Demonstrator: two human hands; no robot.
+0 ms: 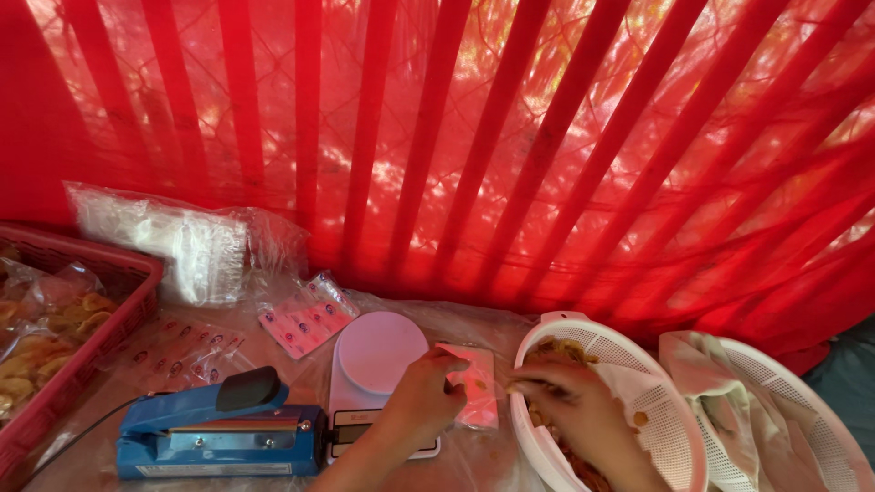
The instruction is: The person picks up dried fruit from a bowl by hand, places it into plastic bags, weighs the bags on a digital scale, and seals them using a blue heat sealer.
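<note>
Fingers of the left hand [427, 394] pinch a small clear plastic pouch [474, 386] beside the white digital scale [375, 364]; the right hand [570, 405], fingers curled on snacks, reaches into the white perforated basket [670, 424].

Daylight filters through a translucent red striped fabric backdrop [510, 137], blotching it with bright yellow-white patches, strongest at upper right, and tinting the whole scene red. The round white plastic scale [378, 351] and white perforated plastic basket [665, 401] pick up a pink cast. Shadows are soft. The stripes fan outward toward the edges, showing wide-angle distortion. The right hand [583, 415] is slightly blurred.
</note>
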